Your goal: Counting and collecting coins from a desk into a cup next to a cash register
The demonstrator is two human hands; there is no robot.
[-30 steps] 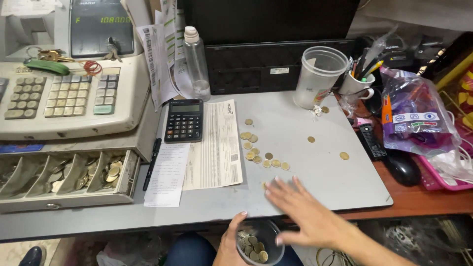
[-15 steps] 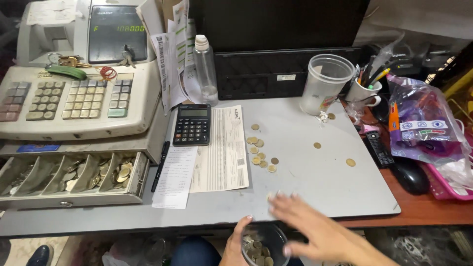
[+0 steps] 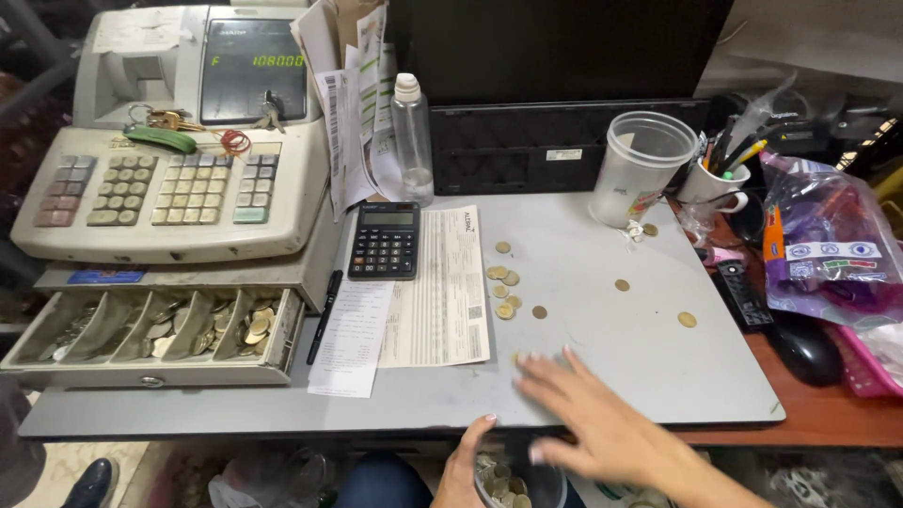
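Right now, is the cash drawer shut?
No: the cash drawer under the register is pulled open, with coins showing in its compartments.

I see gold-coloured coins (image 3: 505,285) lying flat, scattered on the grey table (image 3: 602,376); more fill a clear cup (image 3: 508,480) held upright below its edge.

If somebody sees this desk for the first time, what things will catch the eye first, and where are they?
The right hand is spread flat on the grey desk top near its front edge, while the left hand holds a cup of coins just below that edge. Loose coins lie scattered in the middle of the desk. At the left, a beige cash register stands with its coin drawer pulled open.
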